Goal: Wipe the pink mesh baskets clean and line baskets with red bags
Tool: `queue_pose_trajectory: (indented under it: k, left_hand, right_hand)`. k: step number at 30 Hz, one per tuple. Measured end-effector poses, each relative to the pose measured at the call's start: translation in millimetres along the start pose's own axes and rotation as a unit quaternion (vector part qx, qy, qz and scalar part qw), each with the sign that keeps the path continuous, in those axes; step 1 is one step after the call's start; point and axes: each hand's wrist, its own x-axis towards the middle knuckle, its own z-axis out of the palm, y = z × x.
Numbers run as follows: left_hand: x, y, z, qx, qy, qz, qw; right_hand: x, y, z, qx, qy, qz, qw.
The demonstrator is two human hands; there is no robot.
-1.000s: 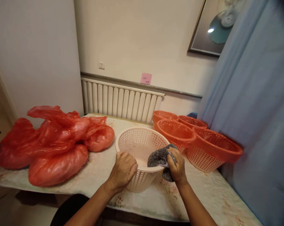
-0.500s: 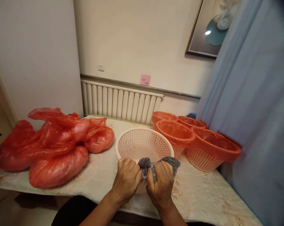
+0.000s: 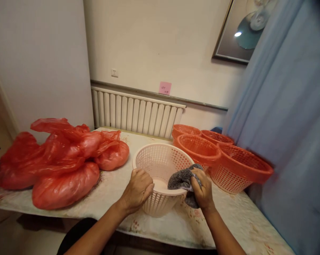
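Low in the middle of the frame, the left hand [image 3: 137, 189] is closed over the near rim of a pale basket [image 3: 160, 161], fingers curled inward over the edge and thumb on the outside wall. To its right, the right hand [image 3: 202, 191] is clamped on a grey cloth [image 3: 180, 179]; the cloth drapes over the right side of the basket's rim, part of it lying inside the basket and part hanging down the outer wall under the fingers. That basket stands upright on the counter [image 3: 229, 212], which is covered with a light floral sheet, close to its near edge. Just beside it on the right, a cluster of orange baskets [image 3: 198, 147] stands upright, the closest one almost touching the pale basket, the largest one [image 3: 239, 166] towards the right edge. At the left of the frame a heap of full red bags [image 3: 61, 163] lies on the counter, well apart from both hands. Behind the counter a white radiator [image 3: 136, 115] runs along the wall, with a pink note [image 3: 164, 88] stuck above it and a wall socket [image 3: 114, 73] further left. Upper right hangs a framed picture [image 3: 239, 32], and a blue curtain [image 3: 290, 106] fills the right side
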Motion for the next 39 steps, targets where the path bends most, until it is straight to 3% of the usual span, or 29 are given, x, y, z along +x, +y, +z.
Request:
queue_pose_trajectory:
  k: [3,7,12,15,20,27,30,34,36,39]
  left_hand:
    - [-0.2,-9.5,-7.5,-0.006,-0.019,0.004,1.000]
    - [-2.3,2.3,-8.4,0.023,-0.037,0.010,0.999]
    - [-5.6,32.1,2.1,0.078,-0.044,0.032,0.995]
    - [-6.8,38.0,6.1,0.081,-0.029,0.041,0.995]
    - [-7.3,33.2,5.0,0.073,-0.014,0.026,0.997]
    - [-11.2,26.5,0.0,0.081,-0.014,0.040,0.996]
    - [-15.1,21.9,-2.6,0.091,-0.028,0.033,0.995]
    - [-23.4,8.5,-10.1,0.074,-0.018,-0.023,0.997]
    - [-26.4,1.5,-14.6,0.075,0.014,-0.098,0.992]
    - [-26.1,-1.0,-17.1,0.052,0.067,-0.262,0.961]
  right_hand:
    - [-0.6,3.1,4.7,-0.007,0.035,0.015,0.999]
    - [-7.6,-28.1,18.8,-0.052,0.075,0.024,0.996]
    - [-21.5,-80.2,30.4,-0.100,0.046,0.001,0.994]
    - [-24.6,-93.7,29.7,-0.099,0.010,-0.024,0.995]
    - [-13.6,-81.8,15.7,-0.083,-0.044,-0.041,0.995]
    - [4.0,-26.8,-7.5,-0.046,-0.045,0.021,0.998]
    - [12.9,0.5,-16.2,-0.023,0.040,0.147,0.988]
    - [22.6,29.4,-35.0,-0.028,0.268,0.352,0.897]
    - [21.4,35.3,-43.9,-0.032,0.324,0.385,0.863]
    - [12.3,29.6,-49.9,-0.011,0.323,0.418,0.849]
